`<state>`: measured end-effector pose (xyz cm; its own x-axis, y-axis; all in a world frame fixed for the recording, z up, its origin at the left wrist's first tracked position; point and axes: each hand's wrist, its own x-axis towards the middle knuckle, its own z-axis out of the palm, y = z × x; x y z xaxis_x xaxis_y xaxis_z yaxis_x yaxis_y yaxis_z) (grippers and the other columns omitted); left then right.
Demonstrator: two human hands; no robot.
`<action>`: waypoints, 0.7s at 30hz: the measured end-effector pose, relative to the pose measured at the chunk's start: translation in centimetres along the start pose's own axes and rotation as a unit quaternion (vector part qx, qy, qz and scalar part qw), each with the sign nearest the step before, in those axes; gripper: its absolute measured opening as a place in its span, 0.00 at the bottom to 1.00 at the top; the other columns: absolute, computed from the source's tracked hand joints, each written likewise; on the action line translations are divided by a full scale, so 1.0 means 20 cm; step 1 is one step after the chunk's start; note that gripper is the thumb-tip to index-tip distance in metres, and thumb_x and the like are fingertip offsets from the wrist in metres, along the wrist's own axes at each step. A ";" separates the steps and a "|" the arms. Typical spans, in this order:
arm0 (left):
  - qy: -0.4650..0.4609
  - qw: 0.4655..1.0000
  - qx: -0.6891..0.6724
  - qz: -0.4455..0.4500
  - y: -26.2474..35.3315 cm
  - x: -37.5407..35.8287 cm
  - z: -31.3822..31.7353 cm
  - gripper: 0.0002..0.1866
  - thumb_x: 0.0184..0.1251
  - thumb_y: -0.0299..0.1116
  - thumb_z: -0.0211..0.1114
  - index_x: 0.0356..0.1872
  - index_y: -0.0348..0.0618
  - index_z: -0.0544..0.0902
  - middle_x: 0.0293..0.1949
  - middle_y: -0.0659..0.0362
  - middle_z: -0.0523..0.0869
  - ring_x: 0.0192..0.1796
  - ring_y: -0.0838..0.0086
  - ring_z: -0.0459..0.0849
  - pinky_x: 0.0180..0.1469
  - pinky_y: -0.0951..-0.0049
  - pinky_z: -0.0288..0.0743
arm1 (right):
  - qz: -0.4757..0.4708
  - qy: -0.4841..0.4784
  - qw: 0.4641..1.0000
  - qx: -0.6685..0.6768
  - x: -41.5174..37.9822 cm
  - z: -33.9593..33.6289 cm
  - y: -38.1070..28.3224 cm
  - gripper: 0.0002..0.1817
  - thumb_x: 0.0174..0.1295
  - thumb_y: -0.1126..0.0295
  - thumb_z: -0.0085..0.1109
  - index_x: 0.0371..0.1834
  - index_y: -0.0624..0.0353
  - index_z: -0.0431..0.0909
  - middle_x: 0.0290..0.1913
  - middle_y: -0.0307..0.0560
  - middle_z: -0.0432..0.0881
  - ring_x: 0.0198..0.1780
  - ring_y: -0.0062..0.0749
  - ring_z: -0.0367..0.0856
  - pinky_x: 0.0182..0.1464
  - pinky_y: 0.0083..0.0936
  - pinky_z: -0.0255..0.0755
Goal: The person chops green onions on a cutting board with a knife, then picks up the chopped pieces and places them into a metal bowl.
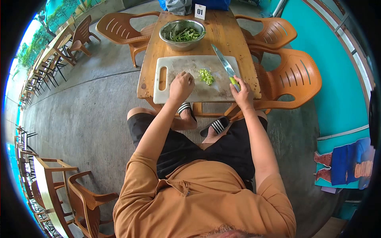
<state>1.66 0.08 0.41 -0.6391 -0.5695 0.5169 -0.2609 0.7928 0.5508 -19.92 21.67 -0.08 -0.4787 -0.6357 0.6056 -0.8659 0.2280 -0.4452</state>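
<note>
My right hand [243, 94] is closed round the green and grey handle of a kitchen knife [224, 60]. The long blade points away from me and to the left, over the right part of a white cutting board [170, 63]. Curled fingers close my left hand [182, 85] above the board's left half; what they pinch, if anything, is hidden. Between the two hands lies a small heap of chopped pale green vegetable [206, 77]. Beyond the board stands a steel bowl [183, 47] with green leaves and stalks [185, 35] in it.
The board rests on a wooden table [149, 77]. A number sign reading 01 [200, 12] and a grey bag [178, 7] are at its far end. Orange-brown plastic chairs [295, 75] flank both sides. A turquoise wall [333, 87] runs along the right.
</note>
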 end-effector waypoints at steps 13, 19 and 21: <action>0.003 0.999 -0.002 -0.042 0.00 0.00 0.05 0.06 0.63 0.33 0.71 0.33 0.42 0.86 0.40 0.51 0.87 0.48 0.51 0.89 0.51 0.53 0.84 | -0.012 0.022 1.000 0.016 -0.01 0.04 0.03 0.21 0.71 0.62 0.71 0.65 0.53 0.84 0.55 0.52 0.91 0.58 0.54 0.88 0.62 0.46 0.81; -0.046 0.997 0.001 -0.067 0.00 0.04 0.02 0.07 0.61 0.35 0.73 0.32 0.44 0.87 0.37 0.53 0.89 0.45 0.54 0.90 0.49 0.55 0.84 | 0.004 0.025 1.000 0.008 -0.01 0.01 0.01 0.21 0.71 0.63 0.72 0.65 0.55 0.85 0.54 0.52 0.91 0.56 0.53 0.89 0.60 0.44 0.82; -0.033 0.997 -0.008 -0.072 0.00 0.05 0.02 0.07 0.61 0.35 0.73 0.32 0.44 0.87 0.36 0.54 0.89 0.44 0.55 0.90 0.48 0.56 0.84 | 0.000 0.004 1.000 -0.007 -0.01 -0.01 0.00 0.21 0.72 0.63 0.71 0.65 0.57 0.85 0.55 0.54 0.91 0.56 0.54 0.89 0.59 0.44 0.83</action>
<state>0.75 -0.34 0.61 -0.6422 -0.6611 0.3881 -0.3420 0.7002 0.6267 -19.93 22.00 -0.01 -0.4797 -0.6294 0.6114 -0.8681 0.2388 -0.4353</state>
